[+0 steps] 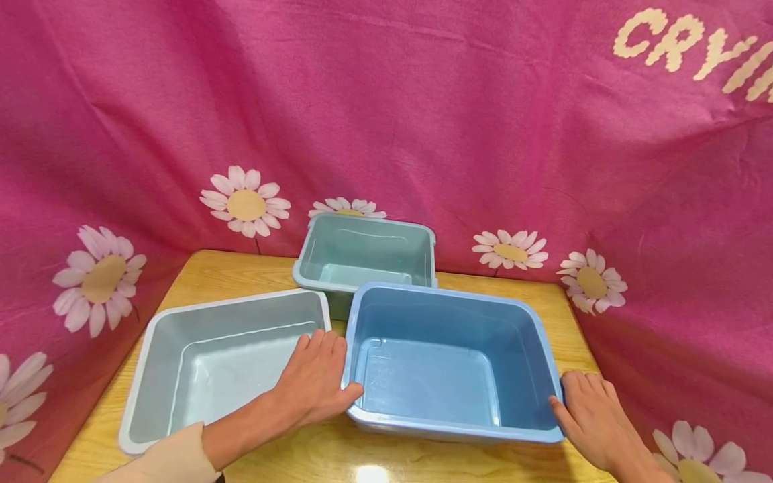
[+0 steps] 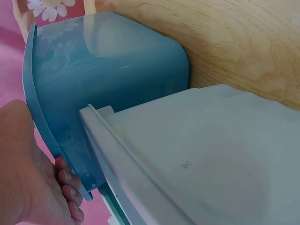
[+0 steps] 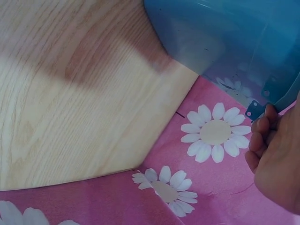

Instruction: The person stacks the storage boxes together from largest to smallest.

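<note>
Blue bin (image 1: 430,376), beside a grey bin (image 1: 232,369), partly hides a green bin (image 1: 370,251).

Blue tub (image 1: 430,377) held at both ends

The deep, rectangular tub is glossy, with rounded corners and its open side up, above the wooden table (image 1: 314,457). The left hand (image 1: 321,376) grips its left rim; the right hand (image 1: 588,414) grips its right. It sits just right of a pale gray tub (image 1: 238,376) and in front of a green tub (image 1: 365,245), partly hiding the latter.
</note>
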{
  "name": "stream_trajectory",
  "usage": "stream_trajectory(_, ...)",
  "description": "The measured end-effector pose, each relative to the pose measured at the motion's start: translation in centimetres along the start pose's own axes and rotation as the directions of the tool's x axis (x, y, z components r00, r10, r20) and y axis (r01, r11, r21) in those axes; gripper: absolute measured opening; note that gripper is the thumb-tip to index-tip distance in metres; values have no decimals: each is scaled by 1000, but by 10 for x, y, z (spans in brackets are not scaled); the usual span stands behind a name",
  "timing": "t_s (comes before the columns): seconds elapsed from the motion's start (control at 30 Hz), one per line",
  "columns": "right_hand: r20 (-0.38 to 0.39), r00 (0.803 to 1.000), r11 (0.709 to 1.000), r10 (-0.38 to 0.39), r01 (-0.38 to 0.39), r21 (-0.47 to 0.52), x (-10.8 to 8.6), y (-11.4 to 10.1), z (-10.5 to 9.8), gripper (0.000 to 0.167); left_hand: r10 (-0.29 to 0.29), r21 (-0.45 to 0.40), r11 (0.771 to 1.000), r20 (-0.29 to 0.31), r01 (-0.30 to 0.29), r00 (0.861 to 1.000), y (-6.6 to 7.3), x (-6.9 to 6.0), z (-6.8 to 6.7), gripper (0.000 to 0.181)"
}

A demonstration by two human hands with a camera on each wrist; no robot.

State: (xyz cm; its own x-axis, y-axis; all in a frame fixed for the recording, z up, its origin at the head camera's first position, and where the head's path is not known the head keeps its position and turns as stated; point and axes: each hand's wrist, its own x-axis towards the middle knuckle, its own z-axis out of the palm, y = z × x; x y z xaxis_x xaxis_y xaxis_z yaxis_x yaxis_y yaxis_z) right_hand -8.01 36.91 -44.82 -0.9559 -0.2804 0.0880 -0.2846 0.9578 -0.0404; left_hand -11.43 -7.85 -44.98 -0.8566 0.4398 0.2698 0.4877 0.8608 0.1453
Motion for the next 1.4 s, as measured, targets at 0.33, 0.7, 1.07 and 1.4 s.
stream_trajectory(0.33, -8, 1000, 1000, -4, 4, -7, 3, 0, -1, 20, 7, -9, 1000, -35, -8, 999, -2, 0, 3, 37)
stream_trajectory(0.7, 28, 999, 1000, 19, -19, -7, 3, 0, -4, 21, 10, 13, 1000, 1, -10, 1000, -3, 2, 3, 39)
stream_trajectory(1.07, 51, 997, 999, 54, -53, -6, 5, 1, -16, 34, 32, -7, 999, 54, -31, 998, -11, 3, -4, 47)
stream_trajectory(1.4, -70, 997, 999, -33, 31, -26, 27, -11, -33, 26, -49, 10, 999, 84, 48, 995, -28, 8, -20, 52)
